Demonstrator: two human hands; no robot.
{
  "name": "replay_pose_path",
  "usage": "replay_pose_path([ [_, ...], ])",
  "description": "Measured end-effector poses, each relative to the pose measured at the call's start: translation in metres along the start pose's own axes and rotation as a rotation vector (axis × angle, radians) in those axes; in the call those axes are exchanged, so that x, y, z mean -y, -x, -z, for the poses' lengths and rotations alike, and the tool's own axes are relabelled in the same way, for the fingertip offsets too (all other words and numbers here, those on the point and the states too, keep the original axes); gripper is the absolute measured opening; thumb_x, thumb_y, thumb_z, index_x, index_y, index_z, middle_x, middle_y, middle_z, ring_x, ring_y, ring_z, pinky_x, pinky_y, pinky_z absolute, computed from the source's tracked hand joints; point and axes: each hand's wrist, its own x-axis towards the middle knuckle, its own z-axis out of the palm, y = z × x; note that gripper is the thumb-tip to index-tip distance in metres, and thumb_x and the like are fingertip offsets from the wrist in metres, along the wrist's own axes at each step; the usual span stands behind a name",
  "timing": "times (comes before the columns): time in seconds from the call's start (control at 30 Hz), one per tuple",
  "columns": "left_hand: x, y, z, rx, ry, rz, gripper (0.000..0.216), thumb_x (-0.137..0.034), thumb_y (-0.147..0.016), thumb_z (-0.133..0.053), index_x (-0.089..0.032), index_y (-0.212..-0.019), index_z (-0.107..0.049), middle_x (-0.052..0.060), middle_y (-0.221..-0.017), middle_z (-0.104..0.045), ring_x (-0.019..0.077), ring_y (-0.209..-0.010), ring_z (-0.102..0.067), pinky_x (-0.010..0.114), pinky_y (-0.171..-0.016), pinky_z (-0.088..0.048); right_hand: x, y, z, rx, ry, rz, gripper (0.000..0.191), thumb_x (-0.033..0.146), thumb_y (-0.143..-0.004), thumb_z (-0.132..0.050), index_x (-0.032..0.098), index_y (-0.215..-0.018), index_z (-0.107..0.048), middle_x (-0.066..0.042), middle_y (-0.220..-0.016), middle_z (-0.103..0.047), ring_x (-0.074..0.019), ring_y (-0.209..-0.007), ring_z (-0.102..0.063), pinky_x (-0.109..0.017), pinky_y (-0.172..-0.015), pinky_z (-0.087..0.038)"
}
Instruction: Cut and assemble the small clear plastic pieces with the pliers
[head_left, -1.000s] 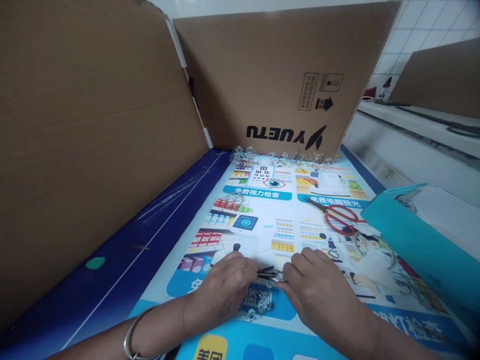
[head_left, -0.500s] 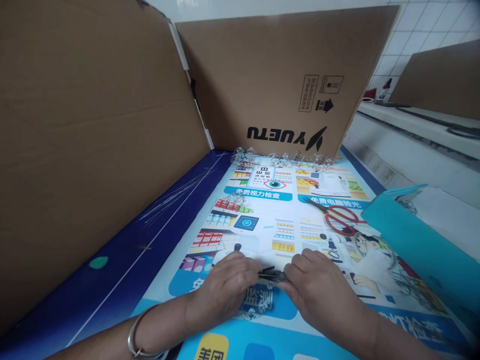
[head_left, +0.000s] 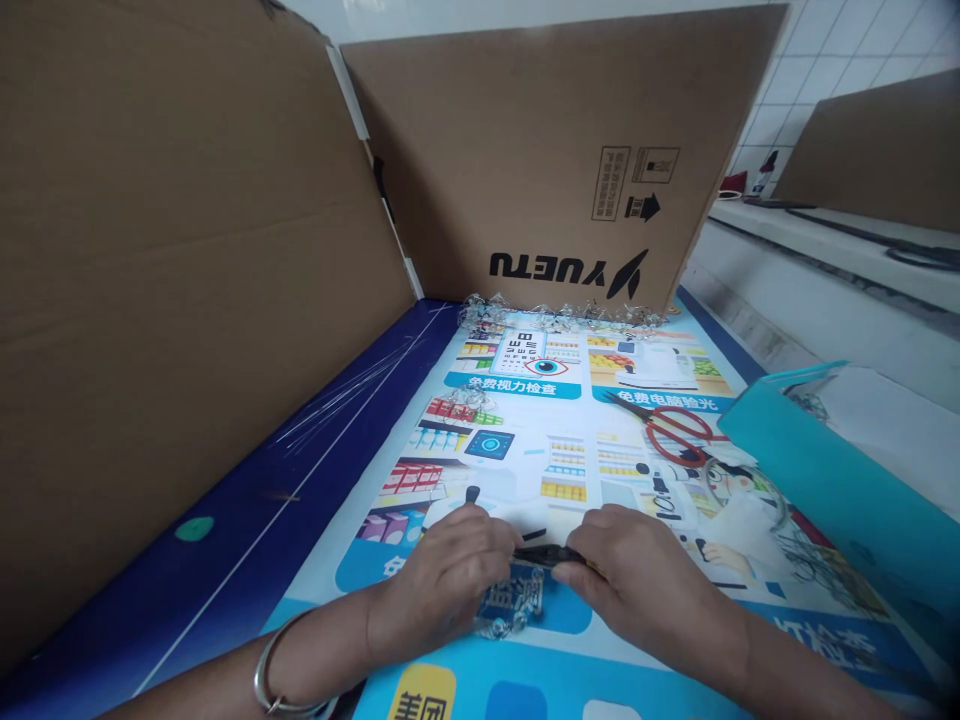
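One pair of pliers (head_left: pixel 547 555) spans the gap between our two hands near the front of the desk (head_left: pixel 645 670); whether it touches the printed sheet below, we cannot tell. Half a second ago its head showed us a pale, shiny side with the round joint; now it shows a darker, slimmer profile, so we judge that the tool has been rolled about its own length while the hands stayed nearly in place, and that the work is being turned at its tip. Its long axis runs crosswise, nose toward our left, handles toward our right and dipping slightly nearer to us. Our right hand (head_left: pixel 637 560) has its grip wrapped around those handles. Our left hand (head_left: pixel 454 565) has its grip clenched at the nose, though what it pinches is hidden. A transparent beaded strand (head_left: pixel 514 603) lies just below, beside the left fingers. Farther out, red-handled scissors (head_left: pixel 654 418) rest beside a turquoise box (head_left: pixel 847 480), and more transparent tangles (head_left: pixel 562 319) line the foot of the cardboard panel (head_left: pixel 555 140).
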Motion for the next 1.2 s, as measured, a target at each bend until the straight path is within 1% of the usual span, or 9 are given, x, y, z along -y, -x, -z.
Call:
replay_pose_path([
  [0.27, -0.001, -0.002, 0.002, -0.003, -0.043, -0.065, 0.010, -0.006, -0.084, -0.041, -0.015, -0.086, -0.045, 0.009, -0.087, -0.060, 0.0182, -0.087, -0.058, 0.033, -0.066, -0.046, -0.006, -0.002, 0.003, 0.113, -0.175, -0.008, 0.033, 0.042, -0.084, -0.046, 0.018, -0.063, -0.053, 0.002, -0.063, -0.054, -0.0099, -0.059, -0.047, -0.021, -0.051, -0.024],
  [0.4, 0.000, 0.000, 0.003, 0.047, -0.072, -0.086, 0.010, -0.007, -0.084, -0.040, -0.015, -0.084, -0.046, 0.009, -0.086, -0.061, 0.0190, -0.089, -0.058, 0.033, -0.066, -0.046, -0.009, -0.002, 0.002, 0.141, -0.250, -0.012, 0.032, 0.042, -0.083, -0.046, 0.018, -0.063, -0.052, 0.002, -0.063, -0.053, -0.0092, -0.058, -0.046, -0.020, -0.051, -0.024],
  [0.5, 0.000, 0.000, 0.004, 0.037, -0.081, -0.103, 0.010, -0.006, -0.084, -0.041, -0.015, -0.084, -0.045, 0.008, -0.084, -0.061, 0.0185, -0.090, -0.058, 0.032, -0.066, -0.046, -0.009, -0.002, 0.002, 0.151, -0.300, -0.022, 0.031, 0.040, -0.083, -0.047, 0.017, -0.063, -0.051, 0.003, -0.063, -0.051, -0.0088, -0.058, -0.045, -0.020, -0.051, -0.024],
  [0.67, -0.002, -0.002, 0.009, 0.042, -0.109, -0.166, 0.008, -0.006, -0.084, -0.045, -0.014, -0.083, -0.045, 0.007, -0.083, -0.062, 0.0201, -0.097, -0.056, 0.032, -0.067, -0.046, -0.011, -0.001, -0.001, 0.206, -0.474, -0.008, 0.033, 0.040, -0.083, -0.047, 0.016, -0.059, -0.044, 0.005, -0.056, -0.042, -0.0073, -0.055, -0.040, -0.020, -0.050, -0.024],
  [0.83, -0.002, -0.002, 0.011, 0.044, -0.127, -0.168, 0.008, -0.008, -0.086, -0.043, -0.015, -0.083, -0.046, 0.006, -0.085, -0.062, 0.0203, -0.100, -0.056, 0.032, -0.067, -0.045, -0.017, -0.001, -0.006, 0.280, -0.692, -0.066, 0.037, 0.044, -0.082, -0.047, 0.016, -0.059, -0.045, 0.005, -0.055, -0.034, -0.0068, -0.052, -0.031, -0.020, -0.048, -0.023],
  [0.93, -0.002, -0.003, 0.012, 0.059, -0.148, -0.181, 0.009, -0.008, -0.085, -0.043, -0.015, -0.081, -0.047, 0.006, -0.085, -0.063, 0.0207, -0.100, -0.056, 0.032, -0.066, -0.044, -0.019, 0.000, -0.005, 0.379, -0.855, -0.087, 0.037, 0.047, -0.081, -0.047, 0.015, -0.064, -0.052, 0.004, -0.056, -0.039, -0.0072, -0.053, -0.034, -0.020, -0.049, -0.026],
  [1.0, -0.003, -0.003, 0.013, 0.054, -0.163, -0.198, 0.010, -0.008, -0.085, -0.043, -0.014, -0.079, -0.047, 0.006, -0.085, -0.063, 0.0214, -0.101, -0.056, 0.032, -0.066, -0.044, -0.018, 0.000, -0.003, 0.399, -0.868, -0.087, 0.035, 0.046, -0.082, -0.046, 0.015, -0.067, -0.055, 0.003, -0.058, -0.043, -0.0080, -0.055, -0.038, -0.020, -0.050, -0.028],
  [1.07, -0.003, -0.002, 0.013, 0.034, -0.172, -0.190, 0.010, -0.008, -0.085, -0.043, -0.014, -0.078, -0.047, 0.006, -0.083, -0.063, 0.0217, -0.100, -0.056, 0.032, -0.066, -0.044, -0.017, 0.001, -0.003, 0.338, -0.744, -0.093, 0.034, 0.043, -0.083, -0.045, 0.015, -0.066, -0.055, 0.003, -0.058, -0.045, -0.0088, -0.055, -0.039, -0.021, -0.050, -0.028],
  [1.2, 0.000, 0.000, 0.011, -0.001, -0.164, -0.089, 0.011, -0.005, -0.083, -0.043, -0.015, -0.080, -0.047, 0.006, -0.085, -0.062, 0.0199, -0.097, -0.057, 0.034, -0.069, -0.044, -0.013, 0.005, -0.006, 0.047, -0.386, -0.124, 0.028, 0.038, -0.085, -0.043, 0.018, -0.070, -0.055, -0.001, -0.069, -0.052, -0.0132, -0.064, -0.045, -0.023, -0.055, -0.031],
])
